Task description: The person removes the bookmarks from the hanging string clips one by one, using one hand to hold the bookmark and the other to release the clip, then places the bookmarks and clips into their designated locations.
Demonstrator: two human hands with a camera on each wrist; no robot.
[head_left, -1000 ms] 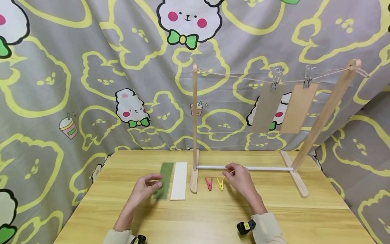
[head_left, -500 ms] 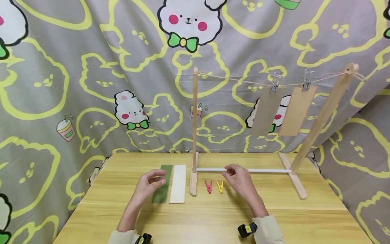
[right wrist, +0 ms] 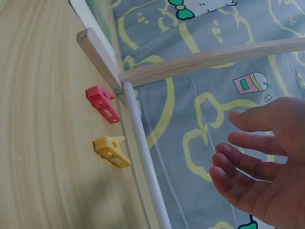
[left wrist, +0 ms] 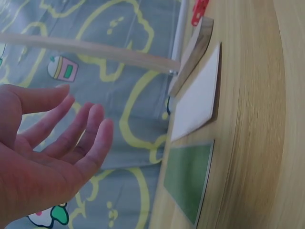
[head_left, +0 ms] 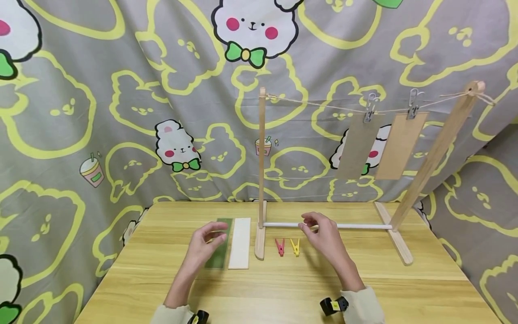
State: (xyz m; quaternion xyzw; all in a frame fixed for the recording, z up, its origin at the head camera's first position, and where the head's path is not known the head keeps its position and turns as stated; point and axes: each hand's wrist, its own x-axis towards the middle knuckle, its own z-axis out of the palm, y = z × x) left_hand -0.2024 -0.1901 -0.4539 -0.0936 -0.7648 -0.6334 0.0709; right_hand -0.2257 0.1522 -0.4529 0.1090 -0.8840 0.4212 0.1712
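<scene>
Green card [head_left: 219, 258], one: lay flat on the wood-grain table [head_left: 259, 297], just left of the white card [head_left: 240, 244], the two side by side with a narrow gap. Left hand [head_left: 204, 240], one: was raised above the green card, overlapping its upper part in the head view and clear of it in the left wrist view; fingers relaxed and lightly bent, thumb parted from them. Right hand [head_left: 323, 231], one: was raised near the yellow clothespin [head_left: 296, 252]; fingers loosely bent, thumb and forefinger apart, hand clear of the white rod [head_left: 364, 226] in the right wrist view. Pink-red clothespin [head_left: 281, 252], one: lay near the yellow one, both between the feet of the rack. Wooden rack [head_left: 261, 171], one: stood on the table, the rod low between its posts and a string [head_left: 311, 102] tied across the top. Metal clips, two, on the string: one [head_left: 370, 109] held a hanging grey-brown card [head_left: 358, 150], the other [head_left: 413, 104] a tan card [head_left: 400, 150]. Patterned grey curtain [head_left: 77, 27]: hung behind.
</scene>
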